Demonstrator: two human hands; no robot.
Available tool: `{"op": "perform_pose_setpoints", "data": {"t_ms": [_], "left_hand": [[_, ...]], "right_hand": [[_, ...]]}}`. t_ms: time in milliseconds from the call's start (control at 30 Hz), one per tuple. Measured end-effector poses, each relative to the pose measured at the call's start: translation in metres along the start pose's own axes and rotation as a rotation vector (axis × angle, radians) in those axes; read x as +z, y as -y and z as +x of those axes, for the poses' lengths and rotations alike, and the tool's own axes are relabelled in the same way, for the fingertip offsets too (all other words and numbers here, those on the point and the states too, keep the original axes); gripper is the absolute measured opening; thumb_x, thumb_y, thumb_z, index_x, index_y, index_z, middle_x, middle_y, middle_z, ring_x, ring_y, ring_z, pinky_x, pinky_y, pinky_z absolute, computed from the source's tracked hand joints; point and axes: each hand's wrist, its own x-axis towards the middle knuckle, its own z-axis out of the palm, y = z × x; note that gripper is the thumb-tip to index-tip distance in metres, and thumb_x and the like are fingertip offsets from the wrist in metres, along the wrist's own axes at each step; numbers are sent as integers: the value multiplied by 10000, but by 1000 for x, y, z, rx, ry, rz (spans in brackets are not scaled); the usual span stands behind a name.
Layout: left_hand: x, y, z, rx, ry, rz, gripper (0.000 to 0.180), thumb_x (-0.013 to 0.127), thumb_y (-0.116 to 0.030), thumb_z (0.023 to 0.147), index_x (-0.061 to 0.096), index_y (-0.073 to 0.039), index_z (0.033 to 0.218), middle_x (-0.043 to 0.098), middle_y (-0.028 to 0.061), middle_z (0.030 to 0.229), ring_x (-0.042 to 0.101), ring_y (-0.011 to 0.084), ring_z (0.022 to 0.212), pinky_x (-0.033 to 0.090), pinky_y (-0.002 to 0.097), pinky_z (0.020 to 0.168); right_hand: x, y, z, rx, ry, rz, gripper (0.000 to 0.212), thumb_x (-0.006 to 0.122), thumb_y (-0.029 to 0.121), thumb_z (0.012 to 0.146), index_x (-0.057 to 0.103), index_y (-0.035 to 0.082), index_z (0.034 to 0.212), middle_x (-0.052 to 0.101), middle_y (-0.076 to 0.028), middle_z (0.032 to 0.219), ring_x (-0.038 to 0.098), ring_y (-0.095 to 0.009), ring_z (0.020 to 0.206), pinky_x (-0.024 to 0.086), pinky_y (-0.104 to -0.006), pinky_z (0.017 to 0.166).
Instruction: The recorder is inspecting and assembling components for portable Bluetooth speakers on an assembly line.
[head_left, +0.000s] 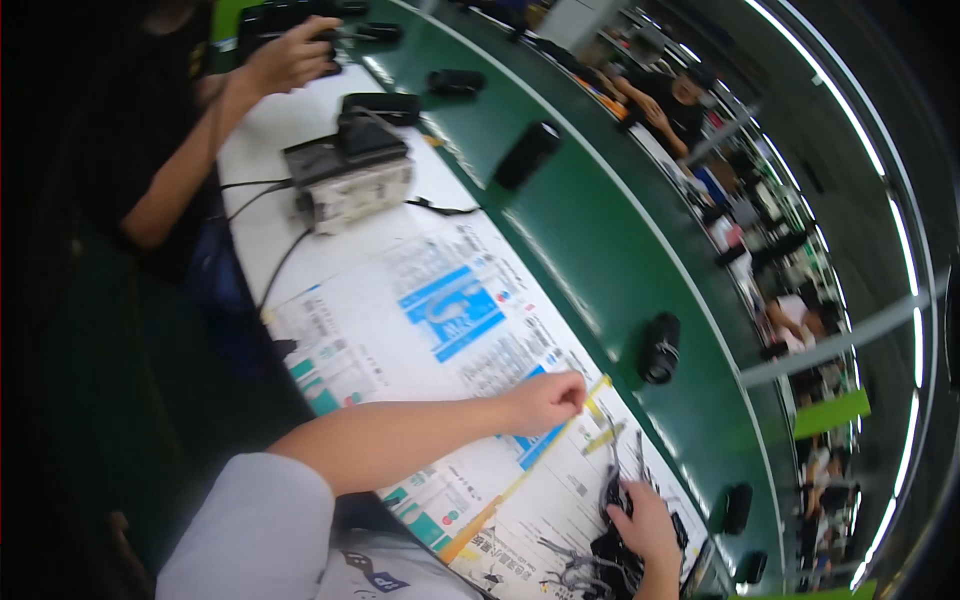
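Observation:
My left hand [545, 403] is curled closed above the printed sheets on the bench, close to a strip of yellow tape [597, 398]. Whatever its fingers may hold is hidden. Farther right and nearer to me, my right hand [648, 522] has its fingers closed round a black cord [612, 485] at the edge of a pile. That tangled pile of black and grey cords [590, 572] lies beside and partly under the right hand, near the lower edge of the view.
Beyond the bench runs a green conveyor belt [590, 235] carrying black cylindrical speakers, one [661, 348] across from my hands. A boxy device with a black top [352, 175] stands on the bench at the left, with cables. A co-worker's hand [295, 58] is at the upper left.

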Motion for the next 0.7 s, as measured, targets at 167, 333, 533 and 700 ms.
{"op": "perform_pose_setpoints", "data": {"t_ms": [167,333,533,700], "left_hand": [[-5,-6,-12,38,53,78,56,558,-90,798,530,-50,828,577,63,745,551,170,702,439,303,644],[-3,-9,-16,39,153,108,88,558,-122,819,525,-50,856,574,55,753,546,163,709,433,301,647],[0,-7,-13,37,182,144,123,552,-128,823,539,-47,915,585,70,795,564,176,754,443,309,677],[0,-5,-11,34,210,149,140,544,-130,823,545,-43,933,593,85,830,576,194,791,447,323,698]], "right_hand": [[7,17,-12,-86,-84,6,375,677,155,718,583,13,1053,597,-179,962,545,-371,924,430,-424,817],[9,14,-17,-111,-102,-48,549,715,230,730,471,5,1168,606,-153,898,558,-271,783,454,-362,713],[6,22,-22,-137,-102,-10,212,598,168,785,598,4,918,600,-218,880,554,-405,850,435,-451,766],[-5,28,-23,-56,-277,48,200,585,114,785,592,-1,948,610,-207,868,578,-357,784,465,-401,739]]}}
